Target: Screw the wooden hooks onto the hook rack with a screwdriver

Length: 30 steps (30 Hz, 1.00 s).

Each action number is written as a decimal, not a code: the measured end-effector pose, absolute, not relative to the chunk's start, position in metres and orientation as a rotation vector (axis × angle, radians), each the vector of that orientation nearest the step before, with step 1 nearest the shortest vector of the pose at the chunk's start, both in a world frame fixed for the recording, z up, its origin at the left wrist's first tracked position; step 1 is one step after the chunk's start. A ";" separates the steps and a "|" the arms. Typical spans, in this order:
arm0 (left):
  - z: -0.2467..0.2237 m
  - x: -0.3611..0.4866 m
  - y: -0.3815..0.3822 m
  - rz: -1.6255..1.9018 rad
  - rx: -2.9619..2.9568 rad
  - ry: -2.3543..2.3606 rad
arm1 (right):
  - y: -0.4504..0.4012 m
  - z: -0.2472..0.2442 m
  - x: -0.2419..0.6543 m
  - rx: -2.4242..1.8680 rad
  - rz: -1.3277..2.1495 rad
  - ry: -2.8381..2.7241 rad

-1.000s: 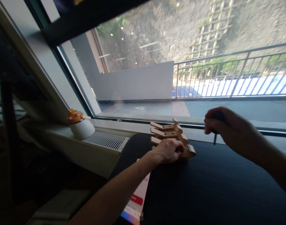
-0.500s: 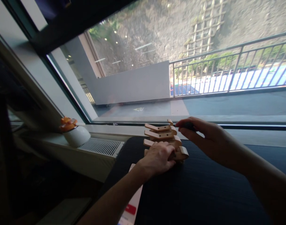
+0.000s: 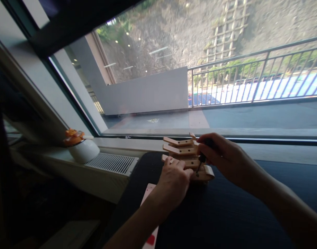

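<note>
A wooden rack with several curved hooks (image 3: pixel 184 150) lies on the dark table, dark screws showing along its hook pieces. My left hand (image 3: pixel 175 178) is closed over the near left part of the rack, its fingers wrapped on the wood. In my right hand (image 3: pixel 220 150) is a black-handled screwdriver (image 3: pixel 202 158), gripped between thumb and fingers. The screwdriver's shaft slants down, and its tip is at a screw in the nearest hook piece, close to my left thumb. My palm hides part of the rack.
The black table (image 3: pixel 220 214) runs up to the window sill. A pink-white card or box (image 3: pixel 150 188) lies partly under my left forearm. Left stand a white pot with an orange top (image 3: pixel 83 151) and a vent grille (image 3: pixel 111 164). Ahead is a large window.
My right hand has brought the screwdriver down so its tip reaches the nearest hook piece. My left hand and the rack have shifted slightly right, and the left fingers moved off the screw.
</note>
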<state>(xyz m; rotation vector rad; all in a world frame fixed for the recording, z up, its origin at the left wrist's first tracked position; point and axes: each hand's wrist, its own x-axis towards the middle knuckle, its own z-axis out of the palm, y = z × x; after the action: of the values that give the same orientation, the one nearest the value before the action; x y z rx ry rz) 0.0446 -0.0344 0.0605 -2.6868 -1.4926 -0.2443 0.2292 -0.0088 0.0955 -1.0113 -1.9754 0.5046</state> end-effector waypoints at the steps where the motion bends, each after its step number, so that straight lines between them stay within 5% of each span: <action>1: 0.060 0.044 -0.035 -0.238 -2.691 -1.485 | -0.007 0.093 0.227 -1.009 0.520 -1.985; 30: 0.086 -0.008 -0.035 -0.254 -2.591 -1.742 | 0.001 0.079 0.222 -1.043 0.493 -2.141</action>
<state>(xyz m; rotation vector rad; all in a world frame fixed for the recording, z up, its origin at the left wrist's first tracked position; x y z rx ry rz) -0.0082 -0.0348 0.0860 -2.5907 -1.7417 -0.2537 0.2224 0.0007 0.0795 -1.0428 -2.1413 0.4928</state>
